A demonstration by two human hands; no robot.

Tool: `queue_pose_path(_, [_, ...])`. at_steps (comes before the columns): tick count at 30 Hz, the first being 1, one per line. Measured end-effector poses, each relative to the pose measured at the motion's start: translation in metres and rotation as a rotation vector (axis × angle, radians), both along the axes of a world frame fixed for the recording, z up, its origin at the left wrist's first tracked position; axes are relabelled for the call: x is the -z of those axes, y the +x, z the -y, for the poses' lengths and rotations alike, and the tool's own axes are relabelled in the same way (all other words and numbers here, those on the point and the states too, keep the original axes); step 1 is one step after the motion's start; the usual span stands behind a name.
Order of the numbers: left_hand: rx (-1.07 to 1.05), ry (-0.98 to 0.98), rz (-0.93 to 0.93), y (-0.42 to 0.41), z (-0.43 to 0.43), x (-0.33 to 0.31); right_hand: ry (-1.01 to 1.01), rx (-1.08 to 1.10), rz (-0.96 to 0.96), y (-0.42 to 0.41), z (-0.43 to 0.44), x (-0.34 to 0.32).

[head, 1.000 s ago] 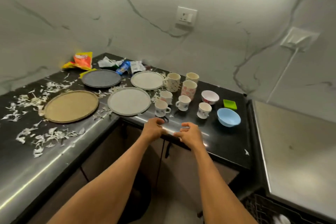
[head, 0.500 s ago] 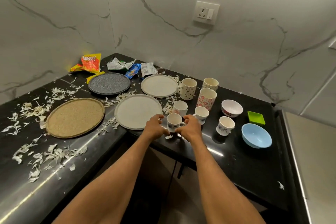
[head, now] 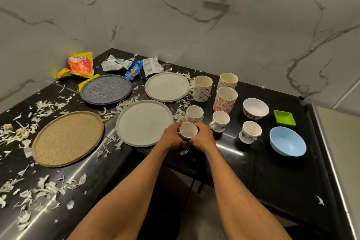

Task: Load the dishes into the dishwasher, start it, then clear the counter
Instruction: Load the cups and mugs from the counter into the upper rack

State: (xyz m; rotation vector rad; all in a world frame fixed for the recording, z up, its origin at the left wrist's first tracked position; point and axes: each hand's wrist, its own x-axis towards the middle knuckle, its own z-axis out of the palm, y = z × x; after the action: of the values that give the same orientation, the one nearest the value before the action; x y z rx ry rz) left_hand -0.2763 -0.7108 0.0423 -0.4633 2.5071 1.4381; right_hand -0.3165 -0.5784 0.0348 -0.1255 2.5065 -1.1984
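Nearest me, my left hand [head: 171, 138] and my right hand [head: 203, 139] meet at the front of the counter [head: 253, 171] with the small cup [head: 188, 130] between them. My left fingers curl round its left side and my right fingers round its right, so I grip it from both sides. Neither hand is nearer than the other. The cup is dead ahead, upright, its long axis straight up, and it looks empty. I cannot tell whether its foot rests on the counter or is just off it.

I judge the way out is straight up. The near white plate [head: 144, 122] lies just beside my left hand and a second cup [head: 194, 113] stands close behind. To my right stand a third cup [head: 220, 120] and a fourth cup [head: 250, 131], then the blue bowl [head: 287, 141], all empty as far as I can see.

Farther back are the white bowl [head: 255, 107] and the green dish [head: 284, 120], both empty. The flowered tumbler [head: 225, 99], the mug [head: 202, 88] and the far tumbler [head: 228, 81] stand there too. To my left are the tan plate [head: 68, 138], the grey plate [head: 106, 89] and the far white plate [head: 167, 86], all bare, with pale scraps [head: 44, 187] scattered around them. Wrappers [head: 80, 65] sit in the corner. The dishwasher is out of sight.
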Motion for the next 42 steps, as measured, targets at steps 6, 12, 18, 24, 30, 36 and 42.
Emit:
queue_pose_path(6, [0.083,0.020,-0.027,-0.006,0.009,0.002,0.029,0.023,-0.049,0.005,0.000,-0.006])
queue_pose_path(12, [0.209,0.107,-0.080,0.000,0.017,-0.007,-0.078,0.045,-0.048,0.023,-0.016,-0.020])
queue_pose_path(18, [0.347,0.207,-0.155,0.015,0.001,-0.016,-0.165,0.147,-0.105,0.051,-0.040,-0.027])
queue_pose_path(24, [0.435,0.280,-0.150,0.041,-0.039,-0.012,-0.234,0.254,-0.092,0.095,-0.084,-0.028])
queue_pose_path(30, [0.533,0.307,-0.138,0.075,-0.114,-0.011,-0.271,0.384,-0.100,0.146,-0.158,-0.026])
queue_pose_path(36, [0.685,0.270,-0.113,0.116,-0.212,-0.009,-0.288,0.536,-0.142,0.214,-0.252,-0.009])
queue_pose_path(42, [0.749,0.254,-0.053,0.174,-0.331,0.002,-0.326,0.646,-0.135,0.290,-0.357,-0.002])
